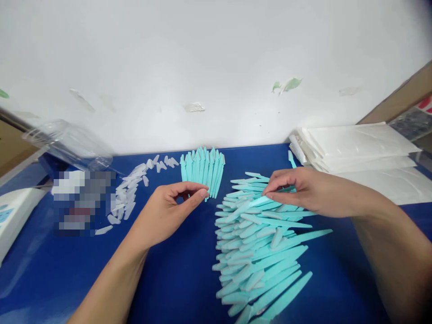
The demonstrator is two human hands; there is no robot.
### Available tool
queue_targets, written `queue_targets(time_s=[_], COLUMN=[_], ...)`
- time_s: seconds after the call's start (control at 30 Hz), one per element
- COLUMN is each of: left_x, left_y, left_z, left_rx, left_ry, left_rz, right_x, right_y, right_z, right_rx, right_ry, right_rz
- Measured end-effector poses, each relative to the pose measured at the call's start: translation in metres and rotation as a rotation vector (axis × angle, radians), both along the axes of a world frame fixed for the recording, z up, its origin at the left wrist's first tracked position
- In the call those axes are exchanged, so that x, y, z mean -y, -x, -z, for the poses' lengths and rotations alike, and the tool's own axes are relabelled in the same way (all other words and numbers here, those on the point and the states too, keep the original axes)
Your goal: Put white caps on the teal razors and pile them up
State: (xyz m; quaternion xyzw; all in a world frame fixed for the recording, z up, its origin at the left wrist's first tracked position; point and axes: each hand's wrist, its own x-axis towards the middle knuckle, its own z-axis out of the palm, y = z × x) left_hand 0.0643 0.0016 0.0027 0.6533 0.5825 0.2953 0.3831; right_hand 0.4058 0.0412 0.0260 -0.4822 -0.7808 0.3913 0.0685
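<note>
My right hand (297,189) pinches a turquoise eyebrow razor (260,201) between thumb and fingertips, just over a large loose pile of the same razors (243,245). Many in that pile have a translucent cap over the blade end, pointing left. My left hand (178,209) is closed in a pinch, thumb against index finger; what it holds, if anything, is too small to make out. Right behind its fingertips, a neat fan of turquoise razors (200,171) lies side by side near the wall. Loose translucent caps (126,195) are scattered to the left of that hand.
White plastic sleeves (364,141) are stacked at the back right, beside one stray razor (291,158). A clear plastic container (70,141) lies at the back left, near a blurred patch and a white object (20,216). The white wall (216,58) bounds the blue tabletop (175,274).
</note>
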Motion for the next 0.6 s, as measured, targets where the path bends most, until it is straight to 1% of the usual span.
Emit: queue_targets(time_s=[0.17, 0.23, 0.3, 0.4, 0.43, 0.47, 0.53, 0.6], left_x=[-0.007, -0.009, -0.012, -0.018, -0.02, -0.023, -0.028, -0.033], left_y=[0.012, 0.017, 0.025, 0.043, 0.05, 0.058, 0.074, 0.087], left_z=[-0.002, -0.004, -0.007, -0.007, -0.007, -0.006, -0.003, 0.002], left_rx=[0.03, 0.005, -0.045, -0.127, -0.174, -0.233, -0.368, -0.469], left_ry=[-0.032, -0.063, -0.099, -0.163, -0.197, -0.237, -0.315, -0.366], left_rz=[-0.043, -0.077, -0.127, -0.252, -0.308, -0.362, -0.445, -0.471], right_x=[0.003, 0.001, -0.005, -0.023, -0.032, -0.04, -0.057, -0.07], right_y=[0.001, 0.004, 0.016, 0.052, 0.068, 0.084, 0.112, 0.133], right_z=[-0.001, -0.005, -0.011, -0.016, -0.015, -0.013, -0.004, 0.007], right_rx=[0.059, 0.095, 0.15, 0.246, 0.24, 0.229, 0.223, 0.21], right_ry=[0.019, 0.003, -0.035, -0.16, -0.21, -0.223, -0.206, -0.139], right_rz=[-0.022, -0.032, 0.004, 0.118, 0.149, 0.17, 0.176, 0.185])
